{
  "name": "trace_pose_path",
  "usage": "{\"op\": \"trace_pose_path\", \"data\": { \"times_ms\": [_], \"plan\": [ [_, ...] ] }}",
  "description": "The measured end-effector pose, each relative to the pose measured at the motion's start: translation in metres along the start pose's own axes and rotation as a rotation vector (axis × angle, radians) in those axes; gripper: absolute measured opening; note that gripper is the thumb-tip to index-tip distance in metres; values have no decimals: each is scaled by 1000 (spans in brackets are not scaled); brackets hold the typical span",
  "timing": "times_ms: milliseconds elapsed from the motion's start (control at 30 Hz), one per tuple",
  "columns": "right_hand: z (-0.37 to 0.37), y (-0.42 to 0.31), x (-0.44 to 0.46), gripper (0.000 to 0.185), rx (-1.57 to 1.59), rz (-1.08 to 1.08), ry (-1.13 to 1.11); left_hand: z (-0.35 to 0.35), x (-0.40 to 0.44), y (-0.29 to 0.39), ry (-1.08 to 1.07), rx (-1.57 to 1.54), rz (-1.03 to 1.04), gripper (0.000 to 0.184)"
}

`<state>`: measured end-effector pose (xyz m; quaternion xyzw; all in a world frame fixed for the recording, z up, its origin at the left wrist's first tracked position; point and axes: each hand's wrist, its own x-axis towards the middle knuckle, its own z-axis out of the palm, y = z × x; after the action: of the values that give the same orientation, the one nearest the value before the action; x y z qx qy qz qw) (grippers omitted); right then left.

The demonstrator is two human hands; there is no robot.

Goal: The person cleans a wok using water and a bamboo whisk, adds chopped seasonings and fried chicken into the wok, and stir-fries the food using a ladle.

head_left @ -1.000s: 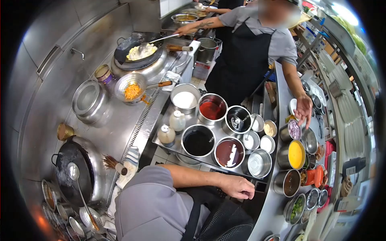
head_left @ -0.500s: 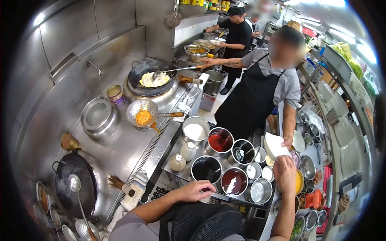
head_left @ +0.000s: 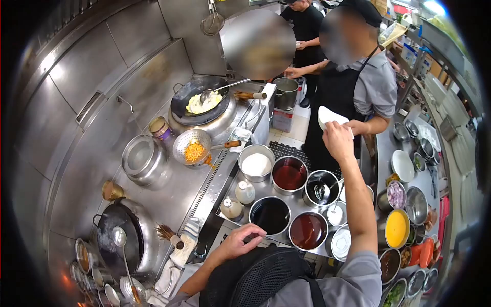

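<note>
My right hand point(head_left: 338, 139) is closed on the near rim of a white bowl point(head_left: 331, 118), out over the sauce pots. A co-worker's hand touches the bowl's right side. My left hand point(head_left: 242, 240) hangs near the front of the pots, fingers curled and thumb and forefinger apart, holding nothing. Just beyond it stand a pot of dark sauce point(head_left: 269, 215) and a pot of red-brown sauce point(head_left: 308, 230). Farther back are a pot of white powder or liquid point(head_left: 256, 163) and a pot of red sauce point(head_left: 289, 174).
On the left range, a back wok point(head_left: 200, 101) holds yellow-white food with a ladle, a strainer point(head_left: 192, 147) holds orange shreds, and a front wok point(head_left: 120, 241) holds a ladle. Ingredient containers line the right counter point(head_left: 381, 174). A co-worker in a black apron point(head_left: 327, 102) stands ahead.
The white bowl and my right hand have moved left and forward, away from the right counter. The co-worker's other hand has left the ladle handle. The view has shifted.
</note>
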<state>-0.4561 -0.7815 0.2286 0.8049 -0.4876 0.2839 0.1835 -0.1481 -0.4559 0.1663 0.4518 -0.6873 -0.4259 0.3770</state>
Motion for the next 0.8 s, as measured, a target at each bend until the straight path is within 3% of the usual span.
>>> {"op": "trace_pose_path", "data": {
  "times_ms": [100,233,300,367,400,433,467,567,700,767,800],
  "plan": [
    [42,-15,33,13,35,47,-88,5,-12,-3,55,35,-92,20],
    [40,-57,61,29,103,55,13,-3,-26,-6,159,98,-200,19],
    [18,-102,62,38,271,53,303,-6,-35,-1,267,60,-249,19],
    [-1,-158,46,45,614,8,214,-12,-41,8,368,114,-270,13],
    [10,-186,24,41,691,-131,215,-14,-49,4,429,57,-318,14],
    [-4,-219,7,32,724,-193,-88,-17,-61,-1,494,-1,-370,15],
    [16,-251,-22,23,1061,-309,87,-19,-75,-11,570,-15,-374,16],
    [24,-320,-107,13,1286,-385,-267,-35,-126,-30,659,247,-467,13],
    [33,-377,-180,16,1510,-432,-708,-33,-220,3,836,537,-582,13],
    [36,-412,-186,20,1515,-517,-784,-33,-273,17,943,689,-723,14],
    [36,-432,-186,20,1522,-563,-807,-32,-296,32,1083,623,-837,16]
  ]
}}
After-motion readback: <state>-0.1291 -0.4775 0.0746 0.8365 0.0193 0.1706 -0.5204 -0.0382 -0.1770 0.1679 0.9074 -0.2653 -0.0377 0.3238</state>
